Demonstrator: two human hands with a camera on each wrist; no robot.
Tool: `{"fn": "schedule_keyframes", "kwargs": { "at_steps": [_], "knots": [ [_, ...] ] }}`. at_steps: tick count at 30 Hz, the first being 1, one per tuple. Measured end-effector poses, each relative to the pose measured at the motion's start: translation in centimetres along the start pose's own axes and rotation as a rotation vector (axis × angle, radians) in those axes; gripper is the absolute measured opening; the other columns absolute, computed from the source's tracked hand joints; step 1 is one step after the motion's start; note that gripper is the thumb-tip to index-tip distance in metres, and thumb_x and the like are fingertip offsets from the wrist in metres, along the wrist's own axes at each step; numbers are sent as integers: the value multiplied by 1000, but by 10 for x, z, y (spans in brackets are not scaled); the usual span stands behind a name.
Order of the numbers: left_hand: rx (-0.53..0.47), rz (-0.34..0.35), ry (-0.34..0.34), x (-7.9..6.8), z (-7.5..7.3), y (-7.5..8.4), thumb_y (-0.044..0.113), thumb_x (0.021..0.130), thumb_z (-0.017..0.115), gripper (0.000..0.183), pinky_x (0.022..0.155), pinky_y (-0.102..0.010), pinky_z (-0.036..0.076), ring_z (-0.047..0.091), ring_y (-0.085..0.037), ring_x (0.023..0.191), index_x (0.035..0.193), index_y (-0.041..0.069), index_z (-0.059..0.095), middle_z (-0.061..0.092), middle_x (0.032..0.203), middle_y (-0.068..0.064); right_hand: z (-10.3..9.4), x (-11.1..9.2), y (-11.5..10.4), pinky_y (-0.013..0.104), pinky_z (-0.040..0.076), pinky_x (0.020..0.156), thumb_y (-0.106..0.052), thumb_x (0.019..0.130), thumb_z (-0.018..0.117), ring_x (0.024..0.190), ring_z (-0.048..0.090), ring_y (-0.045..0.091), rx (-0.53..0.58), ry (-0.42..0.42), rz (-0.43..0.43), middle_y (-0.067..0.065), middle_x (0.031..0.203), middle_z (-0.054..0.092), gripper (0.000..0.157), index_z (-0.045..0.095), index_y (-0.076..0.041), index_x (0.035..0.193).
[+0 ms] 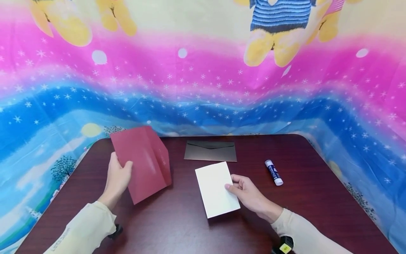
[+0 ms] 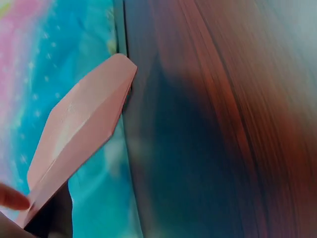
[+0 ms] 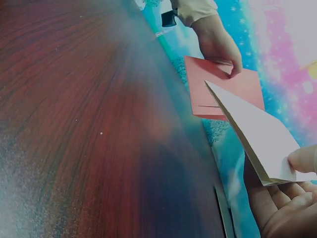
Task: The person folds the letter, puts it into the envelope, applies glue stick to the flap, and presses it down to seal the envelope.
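My left hand [image 1: 118, 178] pinches a red envelope [image 1: 139, 164] by its left edge, thumb on the near face. The envelope is tilted above the left of the table, its pointed flap folded out to the right; the left wrist view shows the envelope [image 2: 81, 116] nearly edge-on. In my right hand [image 1: 252, 195] is a white card [image 1: 214, 190], pinched at its right edge with the thumb on top. Seen from the right wrist, the card [image 3: 260, 134] has several layers along its edge and overlaps the envelope [image 3: 198, 82].
A dark grey envelope [image 1: 210, 153] lies at the table's back edge, flap uppermost. To the right, a glue stick [image 1: 274, 172] lies on the dark wood table [image 1: 177, 225]. A patterned cloth [image 1: 190, 81] hangs behind and along both sides.
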State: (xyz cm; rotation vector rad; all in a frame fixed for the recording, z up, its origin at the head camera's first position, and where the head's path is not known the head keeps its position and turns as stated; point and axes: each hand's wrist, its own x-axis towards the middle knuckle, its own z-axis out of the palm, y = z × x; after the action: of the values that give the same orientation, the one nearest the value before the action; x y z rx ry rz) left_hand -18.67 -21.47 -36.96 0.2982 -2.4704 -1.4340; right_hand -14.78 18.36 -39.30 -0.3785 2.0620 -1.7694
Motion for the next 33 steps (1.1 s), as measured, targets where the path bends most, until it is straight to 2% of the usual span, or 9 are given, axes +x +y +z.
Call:
{"fn": "schedule_keyframes", "kwargs": {
  "at_steps": [3,5,8,11,15,17,19,24,33],
  "knots": [
    [-27,13,-70,-8,7,7,7,99,51,50,85,-27,47,59,-24,111,144,-1,31,53,131,-23,0,-2,-2,33,61,84,-18,107,51,96,75,15,3,14,-6,27,118,71,43,45,11,138],
    [-63,10,-109,-13,11,11,9,101,54,49,78,-22,53,67,-15,99,144,0,33,60,125,-26,0,-3,-2,33,62,83,-17,107,49,94,75,14,12,15,-14,28,116,71,43,43,12,138],
    [-151,-10,-153,-20,18,14,13,104,54,41,64,-24,58,71,-7,74,139,0,40,71,103,-24,1,-5,-3,33,62,81,-16,107,47,93,75,13,30,14,-21,28,115,71,42,41,12,138],
    [-203,-22,-159,-27,25,17,15,106,50,32,60,-27,57,68,-4,64,134,0,46,73,89,-16,2,-6,-5,33,62,81,-16,108,46,93,75,13,41,15,-22,28,116,70,42,39,12,139],
    [-159,-32,-166,-36,35,21,17,108,44,29,69,-26,55,65,-5,74,134,4,46,69,101,-16,4,-9,-10,32,62,81,-16,108,45,94,75,13,55,9,-27,28,117,70,43,38,11,140],
    [-151,-40,-190,-42,40,24,16,109,40,30,78,-24,52,63,-5,86,136,5,44,64,115,-19,4,-11,-12,32,62,81,-17,109,45,94,75,13,60,7,-31,28,117,70,43,37,11,141],
    [-167,-44,-222,-48,46,28,12,108,36,29,83,-24,49,60,-8,93,136,4,42,59,121,-19,5,-12,-14,32,62,81,-17,109,45,94,75,13,63,6,-38,28,118,69,44,37,11,141],
    [-219,-13,-277,-61,60,34,2,103,36,26,84,-24,48,58,-11,96,127,2,44,58,118,-18,10,-12,-17,33,62,81,-17,108,46,93,75,13,73,16,-53,30,119,68,44,37,11,141],
    [-300,17,-362,-82,81,38,0,101,38,29,90,-22,45,54,-14,105,129,3,46,58,119,-14,19,-7,-18,34,62,83,-19,108,48,97,75,17,92,1,-52,29,122,68,47,37,7,145]
  ]
}}
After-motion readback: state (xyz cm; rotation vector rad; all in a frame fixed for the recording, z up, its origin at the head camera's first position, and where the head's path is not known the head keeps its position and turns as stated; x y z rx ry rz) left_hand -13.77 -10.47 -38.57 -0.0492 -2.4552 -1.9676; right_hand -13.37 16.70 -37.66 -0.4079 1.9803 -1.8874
